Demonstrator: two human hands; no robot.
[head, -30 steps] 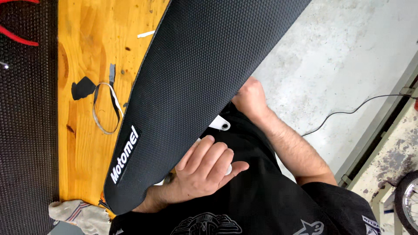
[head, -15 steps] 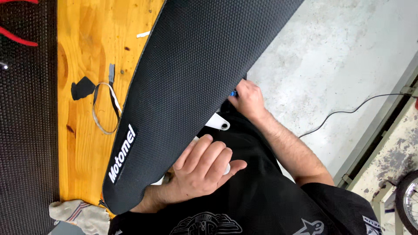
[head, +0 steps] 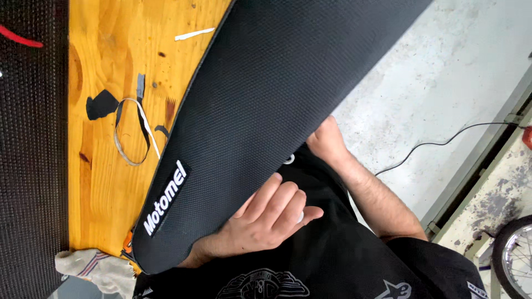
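A long black seat with a textured cover and a white logo patch lies slantwise from the wooden bench towards my body. My left hand lies against its near edge by my stomach, fingers together and curled onto the cover. My right hand is pushed under the seat's right edge, its fingers hidden beneath it. A small white piece peeks out between my hands.
On the bench lie black cover scraps, a loop of trimmed strip and a white sliver. A black textured mat lies at the left, a grey rag at the bench end. A cable and a wheel are on the concrete floor.
The seat has slid a little over my lap, covering more of the white piece. My right hand has gone further under the edge. My left hand has barely moved.
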